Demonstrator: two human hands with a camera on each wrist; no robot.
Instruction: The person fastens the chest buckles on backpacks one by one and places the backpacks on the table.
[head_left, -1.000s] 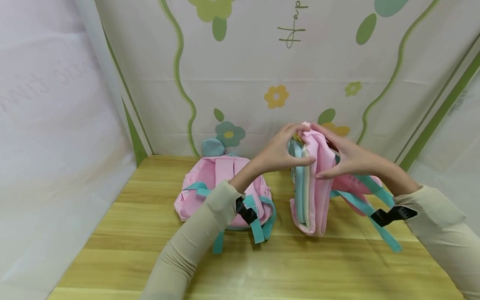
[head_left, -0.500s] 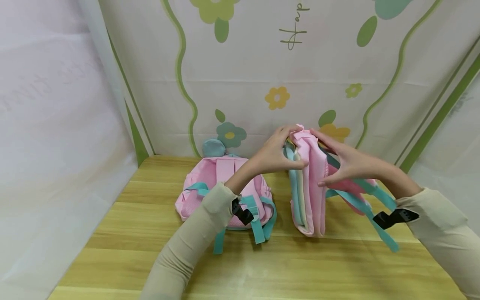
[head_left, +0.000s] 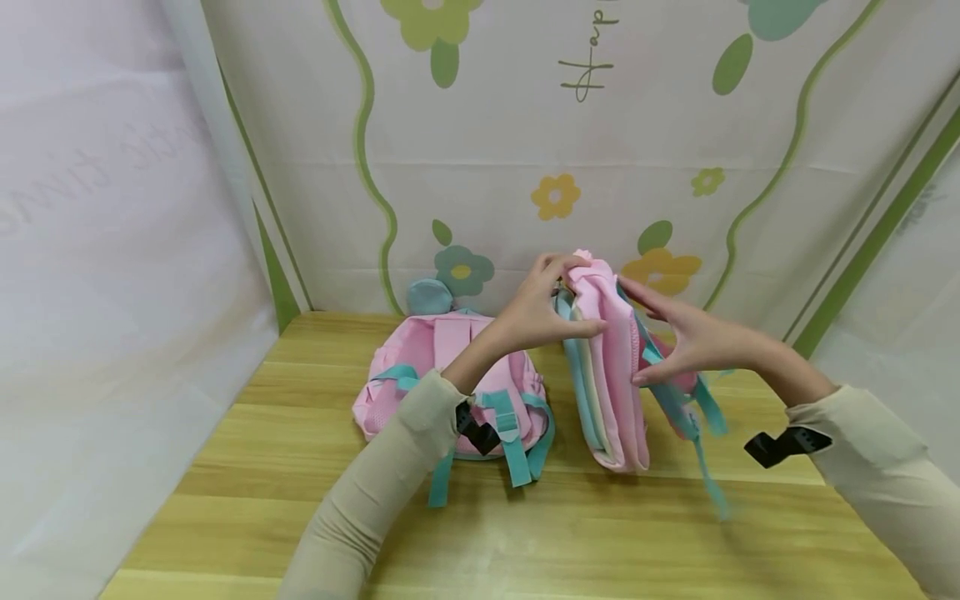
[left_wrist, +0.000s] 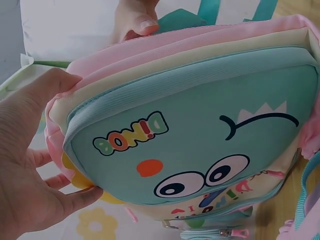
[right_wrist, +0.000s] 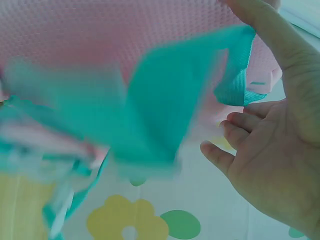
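Note:
A pink child's backpack stands on edge on the table, leaning left, its side towards me. Its teal front panel carries a cartoon face and colourful "DINO" lettering. At the upper front, my left hand grips the bag, thumb on the pink side and fingers round the edge. My right hand is at the back edge, its thumb touching the bag and its other fingers loosely extended. Teal shoulder straps hang off the back, blurred in the right wrist view.
To the left, a second pink backpack lies with its teal straps upward. Both bags are on a wooden table. A white flower-printed cloth rises behind the table, and another white sheet hangs at left.
The held backpack's top has tilted left, and both hands have shifted slightly left with it. Its back straps have swung inward and down. The second backpack stays put.

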